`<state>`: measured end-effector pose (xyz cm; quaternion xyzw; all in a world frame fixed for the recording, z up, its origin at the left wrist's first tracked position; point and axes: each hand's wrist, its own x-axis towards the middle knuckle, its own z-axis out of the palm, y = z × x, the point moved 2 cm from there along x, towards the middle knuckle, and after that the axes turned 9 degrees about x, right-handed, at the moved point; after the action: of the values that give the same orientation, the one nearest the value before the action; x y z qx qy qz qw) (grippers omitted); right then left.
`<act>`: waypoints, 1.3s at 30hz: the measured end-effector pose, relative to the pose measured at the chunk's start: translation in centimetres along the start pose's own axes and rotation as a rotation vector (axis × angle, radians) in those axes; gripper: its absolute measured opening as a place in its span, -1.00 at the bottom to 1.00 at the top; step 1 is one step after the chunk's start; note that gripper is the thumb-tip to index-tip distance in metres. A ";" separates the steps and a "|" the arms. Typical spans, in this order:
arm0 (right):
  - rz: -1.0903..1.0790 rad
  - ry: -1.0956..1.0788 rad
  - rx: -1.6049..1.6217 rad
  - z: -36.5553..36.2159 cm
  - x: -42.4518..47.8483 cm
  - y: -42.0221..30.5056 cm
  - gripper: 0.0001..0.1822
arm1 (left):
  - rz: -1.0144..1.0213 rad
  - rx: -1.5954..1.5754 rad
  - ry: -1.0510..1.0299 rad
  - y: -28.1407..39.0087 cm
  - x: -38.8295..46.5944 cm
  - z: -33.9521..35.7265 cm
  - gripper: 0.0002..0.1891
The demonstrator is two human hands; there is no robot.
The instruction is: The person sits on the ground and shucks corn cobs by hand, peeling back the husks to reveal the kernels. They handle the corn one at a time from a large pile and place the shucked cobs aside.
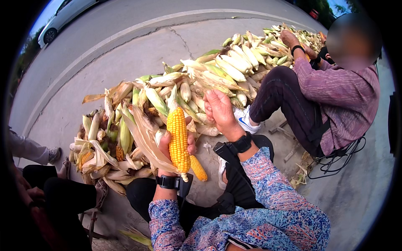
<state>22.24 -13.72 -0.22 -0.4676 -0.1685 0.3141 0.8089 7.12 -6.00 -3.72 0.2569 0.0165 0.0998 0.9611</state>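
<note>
My left hand is closed around an ear of corn with bare yellow kernels. Pale peeled husk hangs from the ear on its left side, and a greener husk leaf stands at its top. Right of the ear, my right hand is raised with curled fingers; whether something thin is between them cannot be told. A second bare ear of corn shows just below and right of my left hand. A long pile of corn ears in husks lies on the pavement before me.
A person in a purple top sits on the right beside the pile, near black cables on the ground. Dark-trousered legs of another person are at the left. A concrete kerb and a white car lie beyond.
</note>
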 end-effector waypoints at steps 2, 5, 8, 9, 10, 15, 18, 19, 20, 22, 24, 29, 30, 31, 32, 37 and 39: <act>0.045 -0.024 0.014 0.1 -0.4 0.4 -0.71 | 0.025 -0.038 -0.007 0.3 0.0 0.1 -0.14; 0.070 -0.048 0.018 0.2 -0.6 0.7 -0.71 | 0.061 -0.065 -0.031 0.5 -0.1 -0.3 -0.13; 0.148 -0.083 -0.021 0.5 -1.0 0.9 -0.71 | 0.081 -0.077 -0.086 0.7 -0.3 -0.3 -0.08; 0.189 -0.098 -0.036 0.8 -1.2 1.1 -0.70 | 0.084 -0.090 -0.103 0.7 -0.3 -0.3 -0.08; 0.230 -0.178 -0.032 0.9 -1.3 1.5 -0.69 | 0.087 -0.103 -0.121 0.7 -0.3 -0.3 -0.08; 0.404 -0.432 0.038 3.1 -3.0 3.2 -0.62 | 0.115 -0.077 -0.152 0.7 -0.3 -0.5 -0.06; 0.335 -0.560 -0.231 1.7 -2.5 3.9 -0.62 | 0.100 -0.090 -0.129 0.7 -0.4 -0.6 -0.13; 0.254 -0.567 -0.369 1.4 -2.3 4.0 -0.62 | 0.093 -0.096 -0.090 0.7 -0.4 -0.6 -0.13; 0.153 -0.575 -0.463 0.7 -1.9 4.4 -0.63 | 0.086 -0.103 -0.052 0.6 -0.4 -0.4 -0.14; 0.313 -0.491 -0.153 2.5 -2.8 2.8 -0.68 | 0.107 -0.072 0.023 1.1 -0.6 -0.2 -0.18; 0.364 -0.368 0.034 2.5 -2.7 2.0 -0.68 | 0.113 -0.098 0.042 1.3 -0.4 -0.4 -0.19; 0.298 -0.192 0.261 -0.6 -1.8 -2.6 -0.62 | 0.102 -0.210 -0.035 1.5 0.3 -1.9 -0.25; 0.259 -0.153 0.264 -1.5 -1.6 -3.9 -0.63 | 0.099 -0.229 -0.035 1.3 0.5 -1.8 -0.26; 0.225 -0.117 0.271 -2.4 -1.4 -5.1 -0.63 | 0.091 -0.229 -0.029 1.3 0.6 -2.0 -0.26; 0.180 -0.085 0.271 -3.3 -1.3 -6.3 -0.64 | 0.090 -0.234 -0.034 1.1 0.7 -2.0 -0.26; 0.003 0.030 0.179 -7.7 -1.6 -10.7 -0.68 | 0.077 -0.265 -0.119 1.1 1.0 -3.1 -0.24; -0.058 0.135 0.042 -9.9 -3.0 -12.2 -0.67 | 0.070 -0.286 -0.160 0.8 1.5 -3.5 -0.23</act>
<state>29.87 -26.61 5.36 -0.4657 -0.1203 0.2616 0.8368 8.16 -3.34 -6.31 0.1249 -0.0835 0.1137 0.9821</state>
